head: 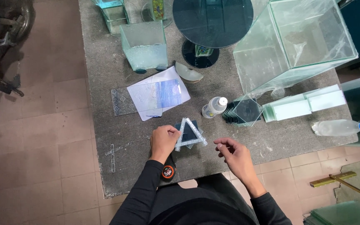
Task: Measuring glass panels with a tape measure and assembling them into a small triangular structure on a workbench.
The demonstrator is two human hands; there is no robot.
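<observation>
My left hand (164, 141) pinches the left side of a small triangle made of patterned glass strips (189, 134), which lies on dark square glass pieces (188, 126) near the front of the grey worktable (117, 66). My right hand (233, 153) hovers just right of the triangle, fingers loosely curled and apart, holding nothing. A black and orange tape measure (168, 171) sits under my left wrist at the table's front edge.
A small white bottle (214, 106), a stack of dark hexagonal glass pieces (242, 111), white paper with a patterned glass pane (160, 95), glass tanks (144, 45) (296, 41), a round dark glass table top (212, 18) and a lying plastic bottle (340, 127) surround the work spot.
</observation>
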